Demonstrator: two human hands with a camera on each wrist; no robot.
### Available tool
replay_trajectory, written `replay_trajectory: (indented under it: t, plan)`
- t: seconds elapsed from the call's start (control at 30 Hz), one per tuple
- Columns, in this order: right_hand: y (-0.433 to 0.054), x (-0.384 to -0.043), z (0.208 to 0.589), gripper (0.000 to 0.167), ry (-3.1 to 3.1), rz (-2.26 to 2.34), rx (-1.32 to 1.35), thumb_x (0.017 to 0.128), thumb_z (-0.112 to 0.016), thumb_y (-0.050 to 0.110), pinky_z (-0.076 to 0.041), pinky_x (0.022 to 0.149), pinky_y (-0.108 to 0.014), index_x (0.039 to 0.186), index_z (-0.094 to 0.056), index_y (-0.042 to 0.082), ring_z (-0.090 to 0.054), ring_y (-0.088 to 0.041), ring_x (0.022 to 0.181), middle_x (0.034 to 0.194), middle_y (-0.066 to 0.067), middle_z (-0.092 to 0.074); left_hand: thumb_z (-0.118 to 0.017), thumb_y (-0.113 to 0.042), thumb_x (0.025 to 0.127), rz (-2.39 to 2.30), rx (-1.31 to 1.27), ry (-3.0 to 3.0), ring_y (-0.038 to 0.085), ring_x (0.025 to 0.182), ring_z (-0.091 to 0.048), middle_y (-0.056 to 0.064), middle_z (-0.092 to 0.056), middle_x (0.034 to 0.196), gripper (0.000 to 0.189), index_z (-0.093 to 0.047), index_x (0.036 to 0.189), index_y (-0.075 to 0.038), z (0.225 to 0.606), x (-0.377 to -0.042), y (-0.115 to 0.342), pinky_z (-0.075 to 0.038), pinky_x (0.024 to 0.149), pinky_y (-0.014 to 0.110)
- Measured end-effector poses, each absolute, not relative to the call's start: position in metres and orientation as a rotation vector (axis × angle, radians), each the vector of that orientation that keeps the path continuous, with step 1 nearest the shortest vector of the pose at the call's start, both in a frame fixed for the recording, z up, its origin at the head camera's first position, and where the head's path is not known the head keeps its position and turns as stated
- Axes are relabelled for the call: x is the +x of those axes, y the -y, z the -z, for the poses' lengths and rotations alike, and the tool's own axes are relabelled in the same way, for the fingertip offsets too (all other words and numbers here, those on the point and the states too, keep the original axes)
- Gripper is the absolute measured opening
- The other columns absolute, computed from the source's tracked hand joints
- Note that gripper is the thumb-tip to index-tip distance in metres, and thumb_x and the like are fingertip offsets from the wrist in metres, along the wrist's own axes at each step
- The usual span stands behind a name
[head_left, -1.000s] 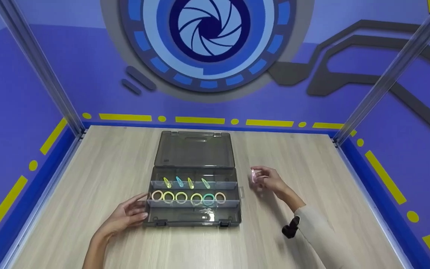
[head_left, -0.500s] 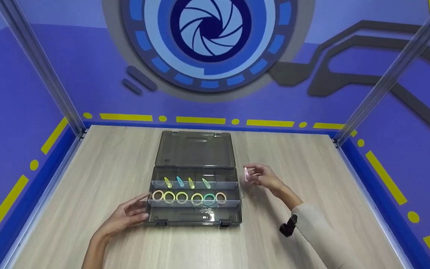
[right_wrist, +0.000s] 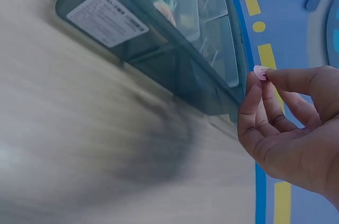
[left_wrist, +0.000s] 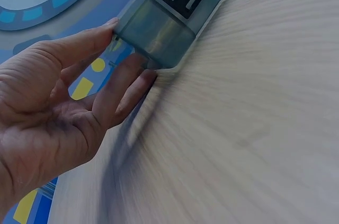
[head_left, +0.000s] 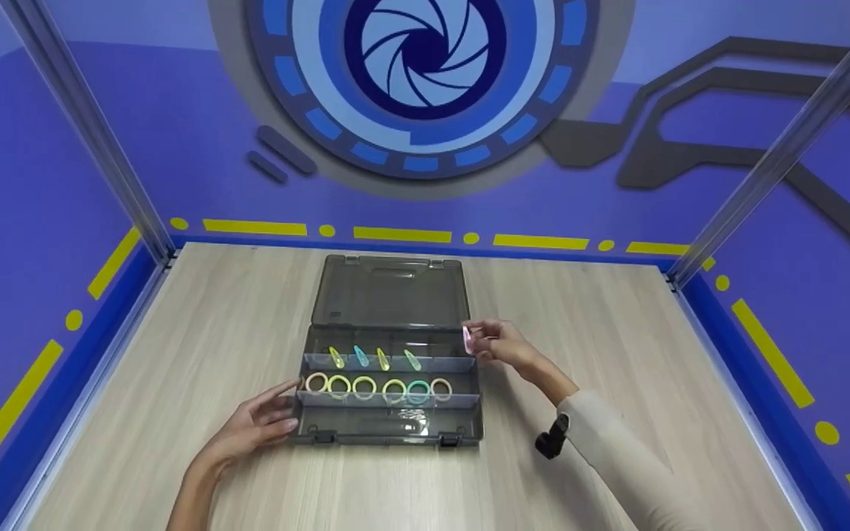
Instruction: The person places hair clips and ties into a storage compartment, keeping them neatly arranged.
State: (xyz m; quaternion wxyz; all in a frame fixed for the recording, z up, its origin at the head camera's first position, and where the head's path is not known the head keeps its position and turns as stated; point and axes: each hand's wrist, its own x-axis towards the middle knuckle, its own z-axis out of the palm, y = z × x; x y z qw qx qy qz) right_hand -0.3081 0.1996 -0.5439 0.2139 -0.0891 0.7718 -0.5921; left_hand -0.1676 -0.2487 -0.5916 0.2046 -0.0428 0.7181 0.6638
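Observation:
My right hand (head_left: 502,344) pinches a pink hair clip (head_left: 468,339) between thumb and fingertips, at the right edge of the smoky see-through box (head_left: 351,440). The right wrist view shows the clip end-on, close beside the box's far compartment. My left hand (head_left: 244,431) touches the box's left wall with extended fingers; the left wrist view has the fingertips at its front corner. Inside the back row stand several snap hair clips, among them a blue clip (head_left: 361,357) and a yellow clip (head_left: 336,358). Several ring-shaped hair ties, one of them a teal hair tie (head_left: 418,381), line the middle row.
The box's lid (head_left: 389,291) lies back behind it. In front of the hair ties is a bare compartment (head_left: 355,422). The wooden table (head_left: 248,310) ends at printed blue walls (head_left: 174,147), with metal posts at the back corners.
My right hand has carried the pink hair clip leftward, from beside the box to its right edge. My left hand stays against the box. The head view has shifted slightly.

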Motion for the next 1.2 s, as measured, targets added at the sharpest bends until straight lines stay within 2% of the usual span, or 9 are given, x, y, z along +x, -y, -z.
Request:
replay_trajectory:
  t: [0.13,0.43,0.63,0.77,0.9,1.03,1.2]
  plan:
    - [-0.191,-0.31,0.544,0.046,-2.1,1.671,-0.266,0.096,-0.056,-0.004,-0.049,0.067,-0.021,0.141,-0.049,-0.011,-0.06,-0.013,0.083,0.097,-0.004,-0.065,-0.073,-0.015,0.095,-1.852,-0.139,-1.993,0.025,0.129,-0.058,0.027,-0.039,0.153,0.074,-0.036,0.159,-0.014,0.591,-0.167,0.248,-0.057,0.101,0.039]
    - [-0.177,-0.32,0.548,0.042,-2.169,1.642,-0.302,0.096,-0.062,-0.004,-0.053,0.069,-0.021,0.137,-0.053,-0.014,-0.064,-0.008,0.078,0.097,-0.007,-0.07,-0.073,-0.017,0.095,-1.855,-0.126,-1.978,0.025,0.128,-0.058,0.026,-0.041,0.151,0.076,-0.034,0.16,-0.013,0.59,-0.167,0.246,-0.056,0.102,0.04]
    - [-0.168,-0.323,0.55,0.038,-2.254,1.537,-0.352,0.096,-0.062,-0.006,-0.06,0.073,-0.023,0.133,-0.059,-0.013,-0.068,-0.01,0.081,0.102,-0.021,-0.073,-0.073,-0.018,0.094,-1.845,-0.183,-1.987,0.025,0.129,-0.06,0.026,-0.043,0.151,0.075,-0.035,0.16,-0.015,0.592,-0.169,0.245,-0.056,0.102,0.042]
    - [-0.161,-0.324,0.55,0.036,-2.321,1.462,-0.458,0.092,-0.063,-0.011,-0.059,0.068,-0.021,0.128,-0.061,-0.015,-0.069,-0.012,0.078,0.101,-0.03,-0.072,-0.074,-0.017,0.094,-1.845,-0.201,-1.992,0.022,0.124,-0.062,0.025,-0.045,0.149,0.074,-0.038,0.159,-0.017,0.594,-0.17,0.245,-0.057,0.1,0.04]
    - [-0.155,-0.327,0.551,0.035,-2.348,1.413,-0.54,0.087,-0.062,-0.015,-0.053,0.06,-0.015,0.122,-0.063,-0.019,-0.065,-0.009,0.07,0.096,-0.036,-0.071,-0.074,-0.017,0.094,-1.857,-0.19,-1.981,0.021,0.124,-0.062,0.026,-0.044,0.15,0.075,-0.037,0.159,-0.016,0.594,-0.17,0.245,-0.057,0.1,0.04]
    - [-0.15,-0.33,0.552,0.031,-2.412,1.287,-0.612,0.084,-0.066,-0.016,-0.047,0.058,-0.012,0.115,-0.067,-0.018,-0.063,-0.008,0.068,0.091,-0.033,-0.073,-0.074,-0.017,0.094,-1.867,-0.173,-1.973,0.02,0.124,-0.061,0.026,-0.044,0.15,0.076,-0.036,0.159,-0.014,0.594,-0.169,0.245,-0.057,0.1,0.04]
    - [-0.144,-0.333,0.549,0.027,-2.519,1.062,-0.658,0.082,-0.072,-0.013,-0.044,0.056,-0.013,0.109,-0.074,-0.011,-0.064,-0.009,0.068,0.086,-0.023,-0.076,-0.073,-0.016,0.095,-1.877,-0.158,-1.975,0.019,0.123,-0.061,0.025,-0.044,0.15,0.075,-0.034,0.16,-0.012,0.594,-0.169,0.247,-0.058,0.098,0.037]
